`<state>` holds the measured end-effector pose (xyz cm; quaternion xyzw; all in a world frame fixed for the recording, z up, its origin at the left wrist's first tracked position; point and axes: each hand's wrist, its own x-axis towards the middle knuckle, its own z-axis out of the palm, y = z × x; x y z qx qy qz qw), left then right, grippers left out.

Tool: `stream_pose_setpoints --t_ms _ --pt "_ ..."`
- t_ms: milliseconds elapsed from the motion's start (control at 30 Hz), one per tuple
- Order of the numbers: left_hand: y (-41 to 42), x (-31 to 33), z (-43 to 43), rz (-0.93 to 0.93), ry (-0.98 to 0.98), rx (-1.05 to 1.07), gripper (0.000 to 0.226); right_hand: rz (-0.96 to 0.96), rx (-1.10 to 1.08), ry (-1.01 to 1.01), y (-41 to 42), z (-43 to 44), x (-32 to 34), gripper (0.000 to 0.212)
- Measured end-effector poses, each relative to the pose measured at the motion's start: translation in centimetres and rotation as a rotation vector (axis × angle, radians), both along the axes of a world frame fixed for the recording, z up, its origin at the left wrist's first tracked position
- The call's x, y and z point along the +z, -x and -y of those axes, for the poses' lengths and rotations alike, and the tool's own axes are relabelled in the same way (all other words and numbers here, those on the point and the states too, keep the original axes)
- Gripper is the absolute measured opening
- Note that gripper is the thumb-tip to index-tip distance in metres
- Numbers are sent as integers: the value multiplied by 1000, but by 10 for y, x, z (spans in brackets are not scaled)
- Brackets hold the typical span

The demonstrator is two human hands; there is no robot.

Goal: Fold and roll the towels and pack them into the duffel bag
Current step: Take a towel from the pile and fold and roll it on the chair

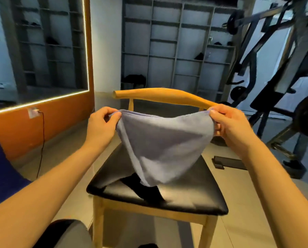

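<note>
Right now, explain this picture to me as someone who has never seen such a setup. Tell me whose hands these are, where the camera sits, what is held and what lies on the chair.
There is no machine here. A person wears one wide-angle camera on the head, and it looks forward and down, so you see that person's own two arms reaching out. This single picture is that head view.

The left hand and the right hand each pinch an upper corner of a pale blue-grey towel. Each grip is finger against thumb. The towel hangs spread between them, sagging to a point above a chair that has a black padded seat and a wooden frame.

On the seat, under the towel's low tip, lies a dark thing. It may be cloth, but I cannot tell what it is.
</note>
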<state>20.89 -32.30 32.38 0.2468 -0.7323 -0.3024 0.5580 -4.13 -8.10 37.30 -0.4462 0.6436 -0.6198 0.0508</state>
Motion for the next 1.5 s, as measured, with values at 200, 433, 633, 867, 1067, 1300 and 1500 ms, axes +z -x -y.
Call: stream_pose_setpoints --t_ms 200,433,633,867,1067,1300,1500 --pt "-16 45 15 89 -5 -19 22 55 -155 89 -11 15 42 18" --pt "-31 68 29 230 -75 -127 18 62 128 -44 -26 4 58 20" --pt "-39 66 34 260 -178 -233 19 125 -103 103 -38 1 57 18" --pt "-54 76 30 127 -431 -616 21 193 264 243 -37 -27 62 13" --pt "-29 79 40 51 -587 -709 25 308 165 247 -28 -12 66 18" --pt "64 1 97 632 -336 -173 12 212 -500 -214 47 72 -28 7" --pt "123 -93 142 777 -410 4 12 268 -581 -372 91 121 -118 19"
